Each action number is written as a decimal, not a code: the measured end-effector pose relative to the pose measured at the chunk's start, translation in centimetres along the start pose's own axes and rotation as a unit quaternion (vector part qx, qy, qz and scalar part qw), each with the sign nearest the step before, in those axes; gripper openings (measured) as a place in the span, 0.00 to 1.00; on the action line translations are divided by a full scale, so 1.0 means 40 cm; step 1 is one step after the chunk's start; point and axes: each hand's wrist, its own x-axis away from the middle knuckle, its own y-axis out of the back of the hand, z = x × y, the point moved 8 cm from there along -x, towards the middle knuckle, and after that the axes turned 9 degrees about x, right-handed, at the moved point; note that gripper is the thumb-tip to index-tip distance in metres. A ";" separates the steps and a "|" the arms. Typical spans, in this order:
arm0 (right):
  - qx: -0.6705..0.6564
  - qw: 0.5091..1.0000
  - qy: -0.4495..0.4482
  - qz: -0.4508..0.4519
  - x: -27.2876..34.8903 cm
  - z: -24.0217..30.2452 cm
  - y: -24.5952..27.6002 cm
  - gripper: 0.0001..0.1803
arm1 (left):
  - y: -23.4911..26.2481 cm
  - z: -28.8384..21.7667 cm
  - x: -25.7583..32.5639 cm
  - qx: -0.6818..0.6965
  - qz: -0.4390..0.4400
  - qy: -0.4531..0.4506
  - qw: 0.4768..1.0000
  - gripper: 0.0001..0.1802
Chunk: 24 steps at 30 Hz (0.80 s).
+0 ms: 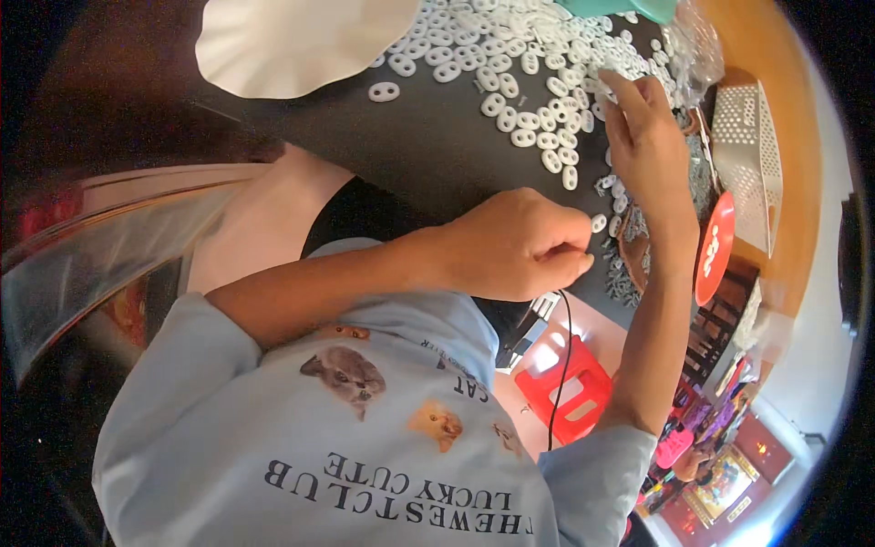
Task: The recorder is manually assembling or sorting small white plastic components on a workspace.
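My left hand (519, 246) is curled into a fist over the dark table (428, 155), and its fingertips pinch a thin black cord (563, 356) that hangs down toward my lap. One white oval two-hole piece (599, 221) lies just off those fingertips. My right hand (647, 137) reaches further out, fingers held together and resting at the edge of a big heap of white oval pieces (510, 55). Whether it holds one of them is hidden. Small metal parts (624, 273) lie scattered below that wrist.
A white wavy-edged plate (292, 41) sits at the far left of the table. A teal object (620, 7) and a clear plastic bag (697, 46) lie beyond the heap. A white perforated basket (747, 155) and a red disc (715, 246) stand to the right. Below is a red stool (570, 387).
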 end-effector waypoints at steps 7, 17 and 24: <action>-0.083 0.993 0.067 0.050 -0.015 0.125 0.003 0.15 | 0.007 -0.016 0.003 0.000 -0.010 -0.044 0.999 0.14; -0.033 0.989 0.129 0.067 -0.082 0.220 -0.018 0.21 | 0.007 -0.023 0.010 0.016 -0.002 -0.063 0.998 0.13; -0.035 0.995 0.073 0.052 -0.081 0.148 -0.015 0.15 | 0.013 -0.017 0.015 -0.009 -0.011 -0.072 0.997 0.11</action>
